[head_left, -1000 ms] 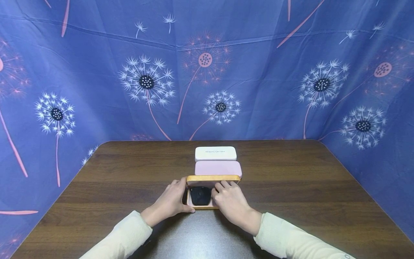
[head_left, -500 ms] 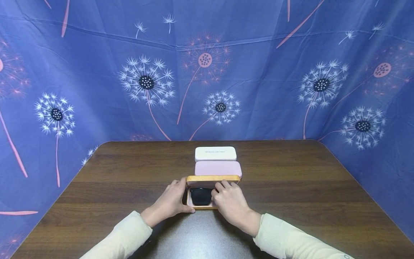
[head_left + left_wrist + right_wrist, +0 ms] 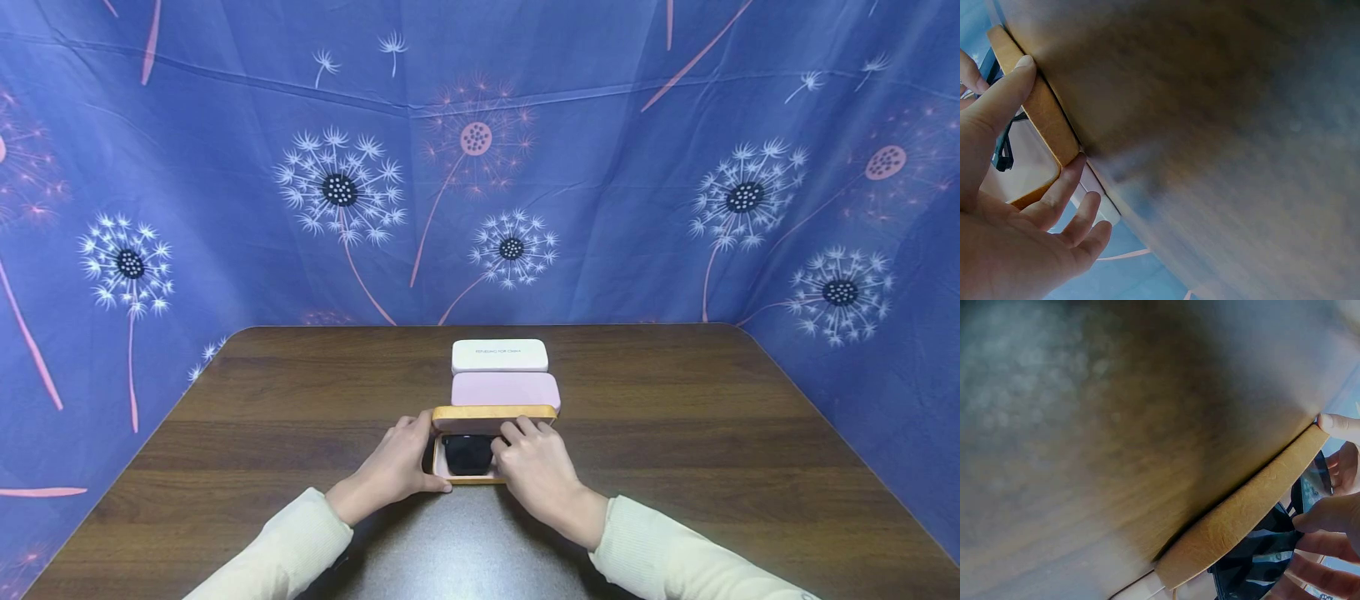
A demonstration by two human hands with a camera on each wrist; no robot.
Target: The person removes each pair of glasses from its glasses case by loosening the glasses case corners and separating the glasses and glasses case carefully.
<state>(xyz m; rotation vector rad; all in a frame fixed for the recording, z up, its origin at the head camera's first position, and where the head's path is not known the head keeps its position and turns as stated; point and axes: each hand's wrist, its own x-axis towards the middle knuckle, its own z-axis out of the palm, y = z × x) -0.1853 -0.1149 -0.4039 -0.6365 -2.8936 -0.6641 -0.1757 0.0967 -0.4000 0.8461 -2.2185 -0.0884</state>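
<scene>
An orange-brown glasses case [image 3: 495, 412] lies open on the table, lid tipped up at the back and pale lining showing. Dark sunglasses [image 3: 468, 456] sit in its lower half. My left hand [image 3: 390, 465] grips the case's left end, thumb [image 3: 1021, 69] on the front wall and a finger at the corner. With thumb and fingers, my right hand [image 3: 538, 473] pinches the sunglasses [image 3: 1260, 562] near the bridge, as the right wrist view shows. That hand covers the right lens and the case's right end in the head view.
A pink glasses case [image 3: 505, 388] stands shut right behind the open one, and a white case [image 3: 499, 356] with lettering lies behind that. The wooden table [image 3: 675, 400] reaches back to a blue dandelion-print cloth [image 3: 615, 167].
The sunglasses have shifted slightly to the right inside the case, with my right hand on them. My left hand and the three cases have stayed in place.
</scene>
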